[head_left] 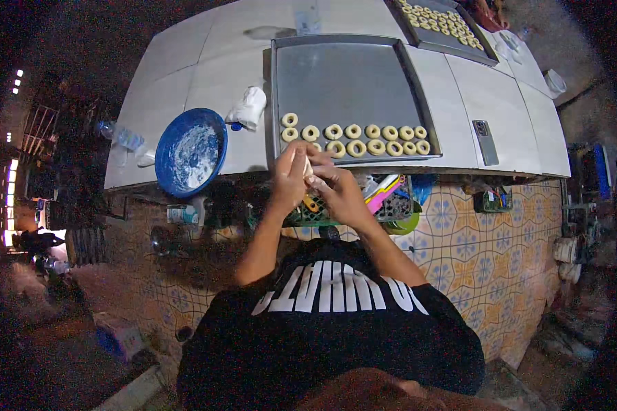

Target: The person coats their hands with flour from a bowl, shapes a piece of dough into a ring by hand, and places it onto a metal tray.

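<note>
Above the near edge of a large metal tray [349, 75], my left hand [292, 171] and my right hand [333, 183] come together. A small pale piece of dough [307, 169] sits between them, with the fingers of both hands closed on it and partly hiding it. Dough rings [356, 148] lie in two rows along the tray's near side; my hands cover part of the nearest row at the left. The far part of the tray is bare metal.
Left of the tray stand a blue basin [163, 154] with white flour in it and a white bag [252, 108]. A phone [485, 142] lies to the right. Farther back is a second tray [452, 49] of rings. Below the table edge is a crate [391, 198] of utensils.
</note>
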Demonstrator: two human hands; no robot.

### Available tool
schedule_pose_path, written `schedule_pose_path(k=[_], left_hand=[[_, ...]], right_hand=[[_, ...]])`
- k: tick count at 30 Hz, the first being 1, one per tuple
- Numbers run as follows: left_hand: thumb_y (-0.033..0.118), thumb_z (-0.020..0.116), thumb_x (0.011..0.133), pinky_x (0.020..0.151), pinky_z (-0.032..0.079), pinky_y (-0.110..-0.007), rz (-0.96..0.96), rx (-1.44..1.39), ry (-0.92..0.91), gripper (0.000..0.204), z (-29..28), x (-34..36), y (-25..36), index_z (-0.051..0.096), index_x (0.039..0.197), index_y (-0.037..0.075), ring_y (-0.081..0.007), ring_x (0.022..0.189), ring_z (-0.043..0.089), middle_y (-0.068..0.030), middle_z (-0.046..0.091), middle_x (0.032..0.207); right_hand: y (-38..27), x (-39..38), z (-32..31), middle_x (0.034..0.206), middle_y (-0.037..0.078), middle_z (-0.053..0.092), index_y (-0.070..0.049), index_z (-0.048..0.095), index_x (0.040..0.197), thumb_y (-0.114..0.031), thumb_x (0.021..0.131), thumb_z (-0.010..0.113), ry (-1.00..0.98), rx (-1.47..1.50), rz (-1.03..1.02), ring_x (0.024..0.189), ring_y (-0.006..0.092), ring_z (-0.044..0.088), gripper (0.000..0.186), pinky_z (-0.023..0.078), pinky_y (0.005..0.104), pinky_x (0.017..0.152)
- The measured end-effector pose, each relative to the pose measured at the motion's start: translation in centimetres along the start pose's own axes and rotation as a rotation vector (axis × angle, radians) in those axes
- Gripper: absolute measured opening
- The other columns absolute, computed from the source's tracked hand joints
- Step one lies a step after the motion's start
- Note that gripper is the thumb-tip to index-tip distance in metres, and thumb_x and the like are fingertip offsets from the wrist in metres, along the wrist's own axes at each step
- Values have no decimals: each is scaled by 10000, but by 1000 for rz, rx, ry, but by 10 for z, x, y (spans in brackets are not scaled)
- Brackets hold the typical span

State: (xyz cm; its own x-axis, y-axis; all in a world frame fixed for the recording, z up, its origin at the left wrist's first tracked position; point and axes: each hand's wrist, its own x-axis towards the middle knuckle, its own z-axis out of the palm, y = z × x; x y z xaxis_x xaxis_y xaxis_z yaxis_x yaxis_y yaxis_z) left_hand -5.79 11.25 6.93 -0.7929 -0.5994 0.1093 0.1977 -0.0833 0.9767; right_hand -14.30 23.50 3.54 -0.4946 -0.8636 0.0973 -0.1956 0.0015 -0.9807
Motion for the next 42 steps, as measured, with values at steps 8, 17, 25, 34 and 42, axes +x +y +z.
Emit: schedule_pose_path(k=[8, 17, 25, 34, 42], left_hand=[[570, 131, 1100, 1170, 344, -394, 137, 11, -294, 789, 25, -14, 5, 592, 1294, -41, -272, 1390, 475, -180, 556, 1469], [445, 427, 1088, 1084, 459, -396, 167, 205, -384, 563, 3, -21, 26, 496, 1457, 24, -282, 1466, 405, -177, 474, 1557], [171, 628, 1003, 1076, 466, -418, 337, 552, -51, 208, -3, -34, 46, 738, 1054, 2, -309, 1269, 608, -129, 746, 1175], [116, 635, 985, 982, 510, -410, 393, 499, 81, 169, 2, -28, 39, 726, 921, -11, -294, 1091, 701, -124, 772, 1012], [239, 603, 1047, 1127, 415, -376, 167, 158, -69, 394, 23, -34, 49, 624, 1343, -21, -255, 1277, 602, -178, 646, 1374]], right_hand=[[-19, -5, -12, 1013, 161, 736, 8, 728, 1072, -232, 914, 709, 113, 62, -48, 880, 293, 704, 289, 527, 388, 815], [-17, -9, -5, 815, 42, 656, -11, 665, 1002, -264, 1042, 520, 20, 650, 123, 724, 146, 599, 295, 487, 314, 662], [-45, -4, -17, 1285, 152, 648, -4, 613, 1312, -206, 1053, 456, -289, 403, 143, 1206, 245, 582, 364, 418, 374, 1087], [-57, -6, -9, 1115, 234, 719, 12, 601, 1316, -280, 951, 697, -168, 32, -102, 1022, 331, 702, 477, 512, 427, 943], [-49, -8, -16, 1009, 153, 739, 34, 690, 1176, -236, 1046, 586, 197, 214, 1, 927, 195, 679, 317, 521, 350, 867]])
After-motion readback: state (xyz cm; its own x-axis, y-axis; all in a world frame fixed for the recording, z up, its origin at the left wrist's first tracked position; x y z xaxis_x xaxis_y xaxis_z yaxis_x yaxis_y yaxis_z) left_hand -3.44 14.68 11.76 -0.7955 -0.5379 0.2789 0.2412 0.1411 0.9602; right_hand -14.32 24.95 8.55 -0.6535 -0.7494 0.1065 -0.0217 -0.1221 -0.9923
